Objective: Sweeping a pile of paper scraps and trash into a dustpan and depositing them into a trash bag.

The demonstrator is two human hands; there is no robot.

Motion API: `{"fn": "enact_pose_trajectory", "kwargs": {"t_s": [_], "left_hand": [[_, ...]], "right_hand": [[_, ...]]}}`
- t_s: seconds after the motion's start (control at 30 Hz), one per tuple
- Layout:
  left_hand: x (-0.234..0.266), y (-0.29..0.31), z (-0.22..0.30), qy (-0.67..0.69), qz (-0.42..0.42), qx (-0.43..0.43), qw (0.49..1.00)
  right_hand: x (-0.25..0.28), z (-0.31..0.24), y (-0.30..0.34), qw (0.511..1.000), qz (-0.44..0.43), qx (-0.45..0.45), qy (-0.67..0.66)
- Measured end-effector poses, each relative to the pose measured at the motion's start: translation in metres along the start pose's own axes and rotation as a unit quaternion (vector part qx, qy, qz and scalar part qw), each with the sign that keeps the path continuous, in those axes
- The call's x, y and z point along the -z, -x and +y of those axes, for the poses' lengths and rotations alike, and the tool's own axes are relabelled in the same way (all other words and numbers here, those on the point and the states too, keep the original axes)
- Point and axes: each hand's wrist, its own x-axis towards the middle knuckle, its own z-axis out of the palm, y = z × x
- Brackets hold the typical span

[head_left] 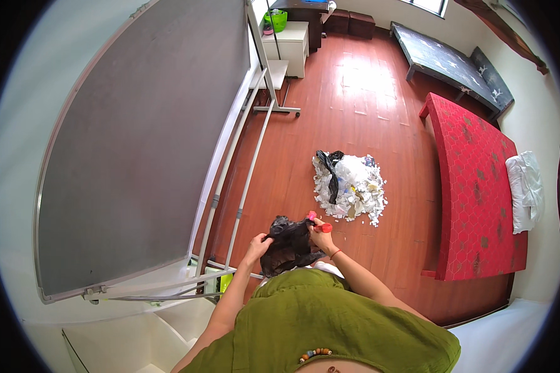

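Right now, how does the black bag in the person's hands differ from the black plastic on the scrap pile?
The black bag is held between the left hand and right hand; the black plastic lies on the scrap pile. The black bag is spread fairly wide, while the black plastic is bunched into narrow folds. The black bag is near the person's body; the black plastic is farther off. Both are dark and wrinkled.

We cannot see inside the black bag (287, 244), and the right hand (320, 240) partly hides the red object (325, 228) it holds. Far off, the view's edge crops the window (430, 5); many white scraps (374, 198) are too small to identify.
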Motion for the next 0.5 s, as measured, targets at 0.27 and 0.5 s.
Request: {"fn": "enact_pose_trajectory", "kwargs": {"t_s": [0.27,0.5], "left_hand": [[0.035,0.044,0.039,-0.005,-0.169,-0.064,0.984],[0.049,0.026,-0.055,0.208,-0.041,0.095,0.973]], "right_hand": [[0.007,0.021,0.000,0.997,-0.030,-0.065,-0.030],[0.029,-0.008,0.022,0.977,-0.059,-0.074,-0.190]]}}
